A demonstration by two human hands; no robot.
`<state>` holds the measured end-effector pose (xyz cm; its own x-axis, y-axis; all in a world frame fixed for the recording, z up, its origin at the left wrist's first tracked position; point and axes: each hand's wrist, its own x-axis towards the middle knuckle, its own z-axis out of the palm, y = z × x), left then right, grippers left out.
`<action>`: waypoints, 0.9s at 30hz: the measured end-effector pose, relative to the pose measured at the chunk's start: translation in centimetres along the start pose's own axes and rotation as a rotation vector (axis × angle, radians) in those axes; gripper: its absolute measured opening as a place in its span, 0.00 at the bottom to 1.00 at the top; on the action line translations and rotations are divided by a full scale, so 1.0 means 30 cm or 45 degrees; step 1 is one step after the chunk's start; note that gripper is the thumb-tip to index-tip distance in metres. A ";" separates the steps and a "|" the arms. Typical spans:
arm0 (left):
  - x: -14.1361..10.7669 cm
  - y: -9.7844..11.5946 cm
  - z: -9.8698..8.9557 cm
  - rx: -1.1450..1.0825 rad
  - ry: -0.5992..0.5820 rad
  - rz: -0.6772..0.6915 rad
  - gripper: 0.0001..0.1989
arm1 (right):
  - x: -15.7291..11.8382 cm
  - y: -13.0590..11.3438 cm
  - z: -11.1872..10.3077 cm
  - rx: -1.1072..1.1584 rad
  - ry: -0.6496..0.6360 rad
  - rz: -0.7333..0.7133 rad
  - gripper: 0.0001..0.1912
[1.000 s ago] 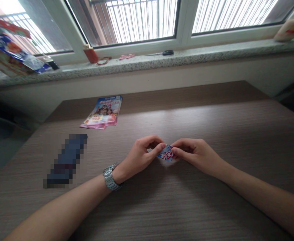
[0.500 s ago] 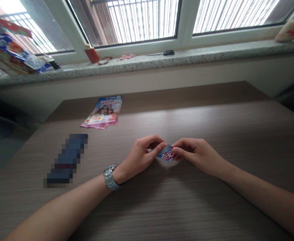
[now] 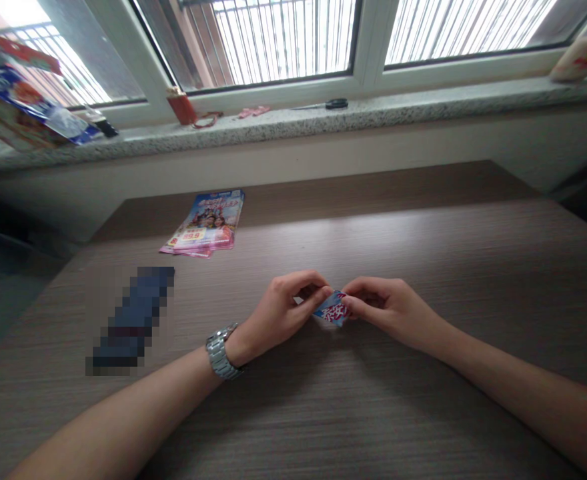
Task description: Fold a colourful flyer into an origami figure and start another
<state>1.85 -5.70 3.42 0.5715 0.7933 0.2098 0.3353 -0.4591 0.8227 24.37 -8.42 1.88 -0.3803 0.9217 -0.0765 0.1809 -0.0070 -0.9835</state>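
Observation:
A small folded piece of printed paper (image 3: 331,311), blue with red and white lettering, is held between my two hands above the wooden table (image 3: 283,413). My left hand (image 3: 293,303), with a metal watch (image 3: 221,351) on its wrist, pinches the paper's left side between thumb and fingers. Its right side is pinched by my right hand (image 3: 381,300). The fingertips of both hands are close together, and they hide part of the paper's edges.
A stack of printed flyers (image 3: 208,223) lies at the table's back left. Nearer, a pixelated dark object (image 3: 133,317) rests on the left. On the windowsill (image 3: 273,127) are a red item (image 3: 181,107), pink pieces (image 3: 253,112), dark-handled scissors (image 3: 336,104) and packages (image 3: 28,107).
The thumb and fingers of my right hand have shifted slightly left along the paper, and its lower tip sits a little lower. Both hands keep their pinch.

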 end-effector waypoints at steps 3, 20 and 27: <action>0.002 0.004 0.001 -0.010 -0.011 -0.008 0.12 | -0.001 0.002 -0.003 -0.066 0.004 -0.044 0.14; 0.003 -0.013 0.012 -0.136 0.071 -0.052 0.11 | 0.006 0.007 -0.024 -0.077 0.128 -0.055 0.16; 0.002 -0.018 0.004 -0.139 0.028 -0.081 0.14 | 0.013 -0.002 -0.025 -0.004 0.164 -0.050 0.17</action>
<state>1.79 -5.47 2.92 0.5345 0.8287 0.1657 0.2866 -0.3621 0.8870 24.87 -7.76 2.03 -0.2675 0.9634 -0.0160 0.1713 0.0312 -0.9847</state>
